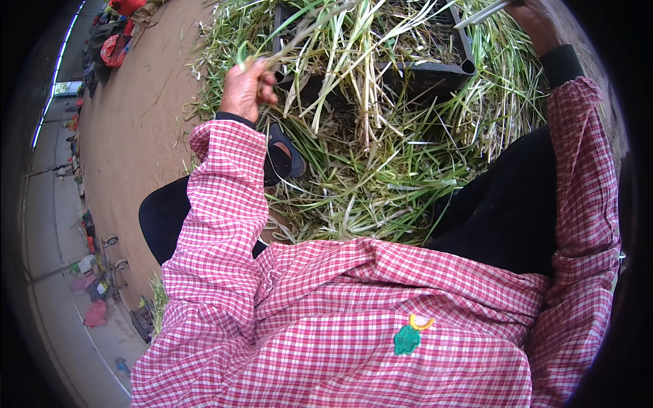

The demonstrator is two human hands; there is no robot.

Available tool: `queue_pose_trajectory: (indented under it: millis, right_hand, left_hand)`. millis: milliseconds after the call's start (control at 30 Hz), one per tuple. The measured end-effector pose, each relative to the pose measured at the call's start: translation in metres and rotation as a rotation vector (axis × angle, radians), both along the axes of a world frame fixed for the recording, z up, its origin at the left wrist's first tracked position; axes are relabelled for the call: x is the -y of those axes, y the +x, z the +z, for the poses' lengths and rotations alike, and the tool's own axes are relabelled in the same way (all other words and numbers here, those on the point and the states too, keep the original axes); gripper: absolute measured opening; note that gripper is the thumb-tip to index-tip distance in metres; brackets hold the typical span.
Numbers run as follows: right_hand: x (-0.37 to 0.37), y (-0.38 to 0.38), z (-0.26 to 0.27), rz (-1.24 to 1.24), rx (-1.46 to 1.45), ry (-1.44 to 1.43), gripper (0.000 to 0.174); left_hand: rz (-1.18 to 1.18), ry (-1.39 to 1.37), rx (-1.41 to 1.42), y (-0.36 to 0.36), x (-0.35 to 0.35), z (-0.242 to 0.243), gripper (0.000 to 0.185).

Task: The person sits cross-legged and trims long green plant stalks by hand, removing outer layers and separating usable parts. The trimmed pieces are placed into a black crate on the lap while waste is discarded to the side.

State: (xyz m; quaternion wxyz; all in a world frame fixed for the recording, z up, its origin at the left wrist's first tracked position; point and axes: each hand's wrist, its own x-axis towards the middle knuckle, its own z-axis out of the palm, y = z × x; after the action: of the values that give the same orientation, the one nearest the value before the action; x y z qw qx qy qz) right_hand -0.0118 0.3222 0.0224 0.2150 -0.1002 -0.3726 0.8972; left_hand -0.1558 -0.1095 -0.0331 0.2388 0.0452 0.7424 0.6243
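Observation:
My left hand point(242, 92) is raised at the left of a black plastic crate point(433, 69), its fingers curled on a long withered leaf point(303, 38) that runs up to the right, slightly blurred. At the upper right rim, my right hand point(535, 23) is closed on pale white stalks point(479, 14), possibly of spring onion or a similar plant; their far part is out of view. Long green and yellowed leaves point(365, 97) hang over the crate's near edge, and dry scraps lie inside it.
Leaf trimmings point(357, 178) cover the ground between my legs and around the crate. My sandalled foot point(283, 153) stands among them. Bare brown ground point(137, 127) stretches to the left. Red bags point(115, 50) and another dark crate point(143, 319) stand farther off.

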Motion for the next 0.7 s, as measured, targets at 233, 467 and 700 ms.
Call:
queue_pose_trajectory:
  millis: [233, 467, 700]
  right_hand:
    - [-0.022, 0.020, 0.020, -0.042, -0.046, -0.007, 0.011]
    - [0.009, 0.005, 0.021, 0.006, 0.062, -0.050, 0.012]
    - [0.032, 0.020, 0.032, -0.198, 0.106, 0.165, 0.011]
  left_hand:
    - [-0.064, -1.381, -0.729, -0.027, 0.035, -0.007, 0.072]
    - [-0.418, -0.615, -1.123, 0.033, -0.138, -0.020, 0.015]
    - [-0.652, -1.159, -1.180, 0.025, -0.187, -0.052, 0.014]
